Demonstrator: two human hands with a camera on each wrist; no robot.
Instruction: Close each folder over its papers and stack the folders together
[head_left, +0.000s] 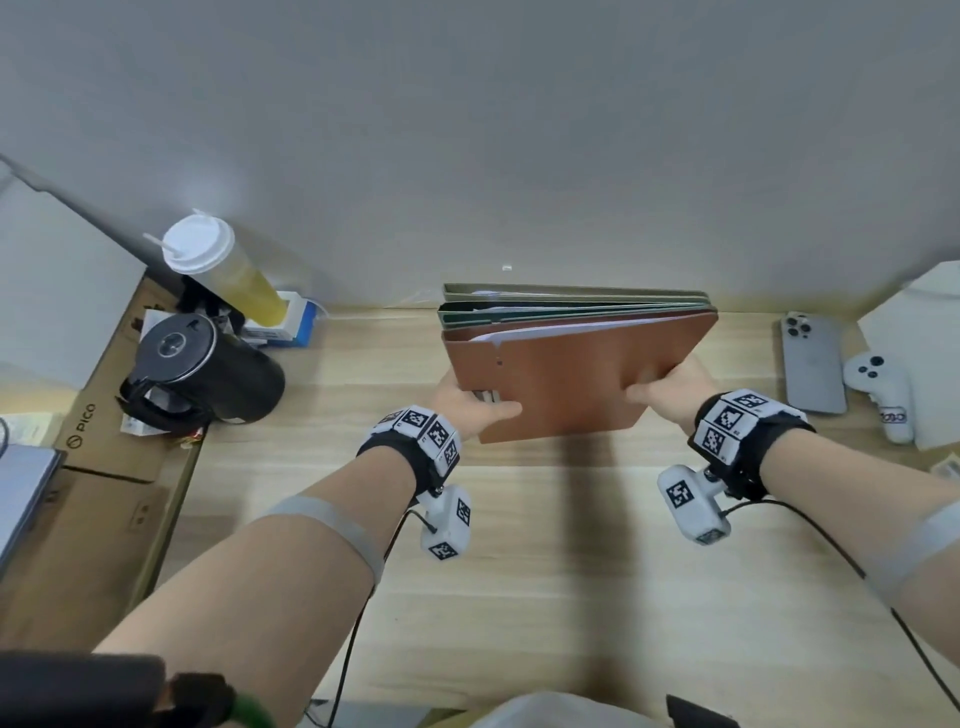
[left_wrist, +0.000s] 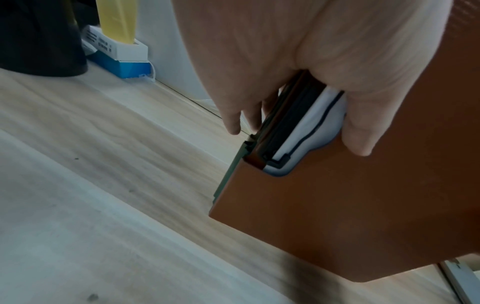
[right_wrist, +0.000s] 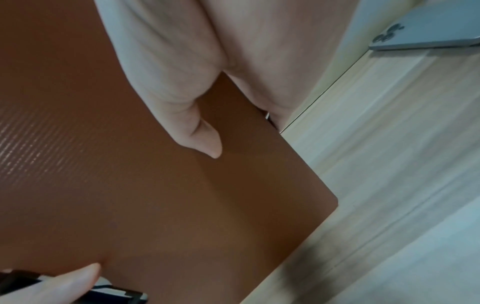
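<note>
Item: stack of folders (head_left: 571, 332), held upright above a light wood desk (head_left: 545, 545), near the wall (head_left: 467, 130) at the desk's far edge. Nearest the person is a brown folder (head_left: 566, 384), its broad face toward the head camera; behind it stand green folders (head_left: 571, 304), their top edges roughly level and fanned slightly apart. White papers (head_left: 561, 330) show along the top of the brown folder, inside its cover. The stack's lower edge slants, the right corner higher than the left, and whether any corner touches the desk cannot be told. Left hand (head_left: 470, 408): grips the lower left corner of the stack, thumb laid across the brown cover, fingers (left_wrist: 233, 115) curled behind the rear folders; the left wrist view shows the layered edges and a black clip strip (left_wrist: 293, 115) at that corner. Right hand (head_left: 670, 389): grips the right edge, thumb pressed flat on the brown cover, fingers wrapped behind. Surroundings, left: a black kettle (head_left: 208, 374), a lidded cup of yellow drink (head_left: 223, 270), a blue and white box (head_left: 296, 322), and a cardboard box (head_left: 104, 441), all well apart from the stack. Surroundings, right: a grey phone (head_left: 813, 364) lying face down, a white controller (head_left: 883, 395) just beside it, and a white sheet (head_left: 924, 338) at the desk's edge. Open room: bare desk lies below and in front of the stack, between the two forearms, and in bands to either side.
</note>
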